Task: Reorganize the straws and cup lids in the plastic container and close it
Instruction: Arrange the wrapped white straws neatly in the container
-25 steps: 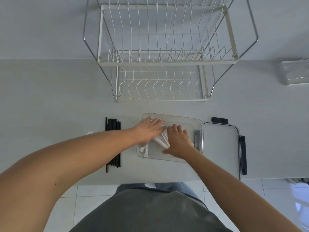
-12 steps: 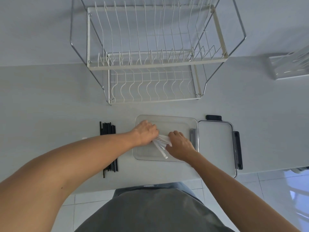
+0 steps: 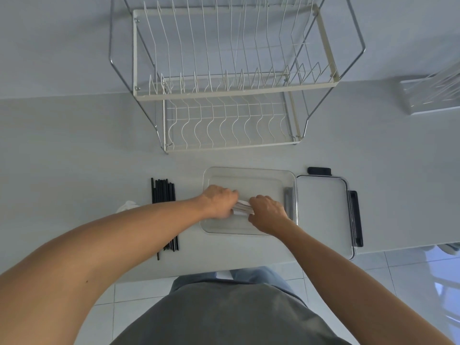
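Note:
A clear plastic container [image 3: 249, 174] lies open on the white counter. Inside it, my left hand [image 3: 219, 200] and my right hand [image 3: 267, 211] both grip a bundle of white wrapped straws [image 3: 242, 207], one hand at each end, so only the middle of the bundle shows. The container's lid [image 3: 323, 210], with black clips, rests flat just right of the container. A row of black straws [image 3: 163, 192] lies left of the container, partly under my left forearm. Something white [image 3: 127, 206] pokes out behind that forearm; I cannot tell what it is.
A white two-tier wire dish rack [image 3: 224, 95] stands behind the container against the wall. A clear tray [image 3: 430, 95] sits at the far right of the counter. The counter's front edge runs close to my body, with tiled floor below.
The loose white straws have been gathered into a tight horizontal bundle. My hands closed around its ends and drew toward the container's middle.

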